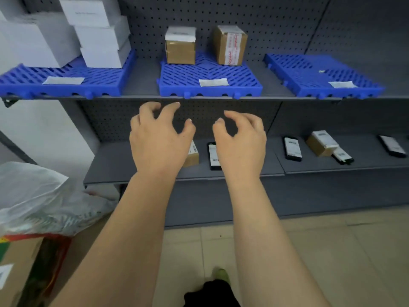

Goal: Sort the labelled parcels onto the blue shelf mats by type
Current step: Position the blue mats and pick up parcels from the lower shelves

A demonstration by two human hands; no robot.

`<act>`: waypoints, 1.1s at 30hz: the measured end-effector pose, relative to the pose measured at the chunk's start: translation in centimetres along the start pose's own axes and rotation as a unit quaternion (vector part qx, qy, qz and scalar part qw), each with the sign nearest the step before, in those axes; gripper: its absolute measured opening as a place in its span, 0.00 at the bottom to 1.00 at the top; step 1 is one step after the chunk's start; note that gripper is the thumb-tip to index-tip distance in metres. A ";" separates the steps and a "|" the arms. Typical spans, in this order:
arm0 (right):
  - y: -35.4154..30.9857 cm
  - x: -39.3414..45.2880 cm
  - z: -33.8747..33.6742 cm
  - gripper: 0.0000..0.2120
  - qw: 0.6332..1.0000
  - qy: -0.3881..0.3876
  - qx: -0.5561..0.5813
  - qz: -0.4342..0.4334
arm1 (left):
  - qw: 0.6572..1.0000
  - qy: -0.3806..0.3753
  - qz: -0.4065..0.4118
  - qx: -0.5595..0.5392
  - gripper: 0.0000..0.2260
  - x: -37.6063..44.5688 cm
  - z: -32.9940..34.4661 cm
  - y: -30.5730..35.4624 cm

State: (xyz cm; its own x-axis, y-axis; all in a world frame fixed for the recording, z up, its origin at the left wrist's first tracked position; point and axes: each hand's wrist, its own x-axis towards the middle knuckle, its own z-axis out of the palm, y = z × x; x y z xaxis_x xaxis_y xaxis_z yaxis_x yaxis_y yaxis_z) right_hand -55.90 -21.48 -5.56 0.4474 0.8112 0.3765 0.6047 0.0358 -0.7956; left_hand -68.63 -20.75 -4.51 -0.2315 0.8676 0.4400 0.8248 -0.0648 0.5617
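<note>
Three blue mats lie on the upper shelf. The left mat [66,82] carries stacked white boxes [101,34]. On the middle mat [210,82] stand two brown cartons [180,46]. The right mat [318,74] bears only a paper label. My left hand [158,138] and my right hand [241,140] hover in front of the lower shelf, fingers loosely curled, holding nothing. Behind them lie a small brown parcel [192,155] and a black parcel [213,156], both partly hidden. Further right sit another black parcel [292,148], a brown box [322,142] and a third black parcel [391,145].
A grey pegboard backs both shelves. At the lower left a clear plastic bag [33,196] rests on a cardboard box [20,269] on the floor. Beige floor tiles [343,240] spread below the shelving.
</note>
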 end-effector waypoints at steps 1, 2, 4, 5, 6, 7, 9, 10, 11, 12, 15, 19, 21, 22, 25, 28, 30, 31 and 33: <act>0.5 -0.4 -0.4 0.15 1.000 -0.001 -0.007 0.004 | 1.000 -0.007 0.005 -0.002 0.20 -0.6 0.4 0.3; 1.0 -0.6 -0.8 0.15 1.000 -0.001 -0.013 0.008 | 1.000 -0.013 0.012 -0.003 0.20 -1.0 0.8 0.7; 2.2 -0.7 -1.3 0.15 1.000 -0.003 -0.022 0.017 | 1.000 -0.023 0.019 -0.003 0.20 -1.8 1.8 1.4; 2.9 -0.6 -1.5 0.16 0.999 -0.004 -0.024 0.022 | 0.999 -0.029 0.019 -0.002 0.20 -2.1 2.4 1.7; 3.6 -0.6 -1.7 0.16 0.999 -0.004 -0.025 0.026 | 0.999 -0.034 0.018 0.000 0.20 -2.5 3.1 2.0; 4.3 -0.4 -2.0 0.16 0.999 -0.003 -0.025 0.028 | 0.999 -0.039 0.018 0.001 0.20 -2.8 3.9 2.3; 6.0 0.1 -2.5 0.16 0.999 -0.003 -0.024 0.031 | 0.999 -0.046 0.019 0.003 0.20 -3.5 5.6 3.0; 7.0 0.4 -2.9 0.16 0.999 -0.005 -0.023 0.033 | 0.999 -0.050 0.019 0.005 0.21 -3.9 6.6 3.4; 8.1 0.9 -3.3 0.16 0.999 -0.008 -0.022 0.036 | 0.998 -0.057 0.016 0.007 0.21 -4.3 7.7 3.9; 9.2 1.5 -3.8 0.16 0.999 -0.010 -0.021 0.039 | 0.998 -0.065 0.010 0.008 0.21 -4.6 8.9 4.5; 13.2 3.9 -5.4 0.16 0.999 -0.016 -0.026 0.044 | 0.997 -0.079 -0.009 0.010 0.21 -5.5 12.9 6.5; 18.4 7.9 -7.5 0.16 0.998 -0.036 -0.038 0.042 | 0.996 -0.084 -0.033 0.013 0.21 -6.6 18.8 9.8; 20.9 10.0 -8.0 0.17 0.996 -0.054 -0.054 0.037 | 0.995 -0.088 -0.044 0.023 0.21 -6.9 21.6 11.2; 22.1 11.0 -8.0 0.17 0.996 -0.061 -0.061 0.034 | 0.995 -0.087 -0.048 0.029 0.21 -7.0 22.9 11.7; 25.4 13.0 -6.9 0.17 0.994 -0.081 -0.066 0.020 | 0.994 -0.085 -0.062 0.041 0.21 -7.1 26.6 12.2; 28.5 13.7 -4.8 0.18 0.993 -0.097 -0.059 0.013 | 0.990 -0.098 -0.073 0.064 0.21 -7.4 29.7 11.1; 30.6 13.9 -3.2 0.18 0.992 -0.108 -0.059 0.015 | 0.988 -0.102 -0.081 0.083 0.21 -7.4 31.4 9.8; 31.6 14.0 -2.3 0.18 0.991 -0.116 -0.060 0.017 | 0.986 -0.106 -0.089 0.093 0.21 -7.3 32.2 8.9; 33.7 14.2 -0.3 0.19 0.988 -0.135 -0.074 0.023 | 0.982 -0.111 -0.103 0.112 0.22 -7.0 34.1 6.8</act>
State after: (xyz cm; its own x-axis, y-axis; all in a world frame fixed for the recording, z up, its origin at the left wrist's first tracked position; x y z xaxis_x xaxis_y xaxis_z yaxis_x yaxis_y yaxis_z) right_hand -29.00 -8.97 -26.87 0.2960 0.9369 0.1860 0.6872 -0.0737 -0.7227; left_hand -43.78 -10.51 -27.63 -0.3076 0.9386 0.1562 0.8705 0.2113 0.4445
